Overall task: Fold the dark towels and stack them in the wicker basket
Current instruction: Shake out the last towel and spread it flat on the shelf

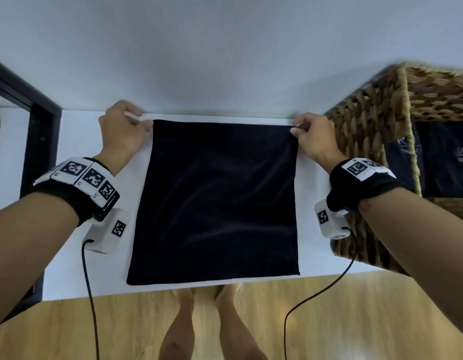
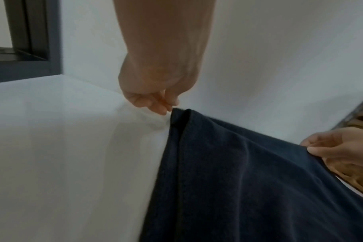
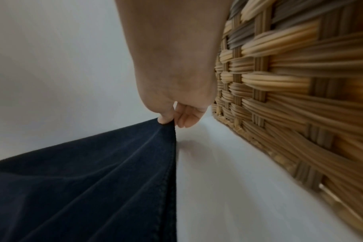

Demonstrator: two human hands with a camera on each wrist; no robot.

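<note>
A dark towel (image 1: 215,203) lies spread on the white table (image 1: 77,276), with its far edge close to the wall. My left hand (image 1: 145,123) pinches the towel's far left corner (image 2: 176,113). My right hand (image 1: 295,129) pinches the far right corner between thumb and forefinger (image 3: 166,120), lifting it slightly. The wicker basket (image 1: 368,120) stands just right of my right hand, and its woven wall (image 3: 290,81) is almost against my knuckles. Folded dark towels (image 1: 438,157) with pale lettering lie inside the basket.
A white wall (image 1: 225,61) rises directly behind the table's far edge. A dark frame (image 1: 40,131) stands at the left end of the table. The near table edge runs just in front of the towel, above a wooden floor (image 1: 355,320). Cables hang from both wrist cameras.
</note>
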